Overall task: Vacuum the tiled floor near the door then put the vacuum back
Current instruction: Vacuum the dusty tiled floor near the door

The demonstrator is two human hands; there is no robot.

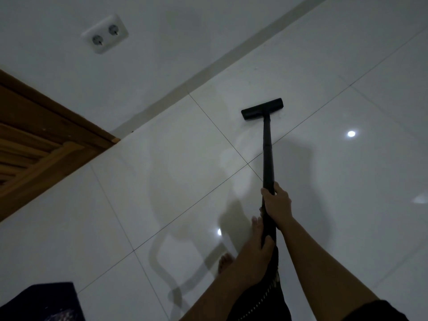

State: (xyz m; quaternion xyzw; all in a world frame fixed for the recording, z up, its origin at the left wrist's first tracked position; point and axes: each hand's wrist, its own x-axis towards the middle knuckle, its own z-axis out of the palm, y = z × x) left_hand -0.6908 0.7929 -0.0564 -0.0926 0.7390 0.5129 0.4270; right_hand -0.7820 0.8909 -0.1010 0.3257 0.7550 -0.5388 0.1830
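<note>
Both hands curled round slim black vacuum wand point(268, 154): right hand point(276, 200) forward, nearer nozzle; left hand point(257, 249) behind. Wand axis runs straight ahead. Flat black floor head point(262, 109) rests on glossy white tiled floor point(162, 181); brown wooden door point(34, 147) well to left.

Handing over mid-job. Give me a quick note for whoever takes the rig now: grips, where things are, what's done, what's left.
Right grip holds the wand, farther from the body. Left grip holds it nearer the body.
Head lies flat on the tiles close to the wall, with the door off to the left.
Done: vacuuming is under way; how much is covered cannot be told.
Left: finish the floor by the door, then put the vacuum back.
</note>
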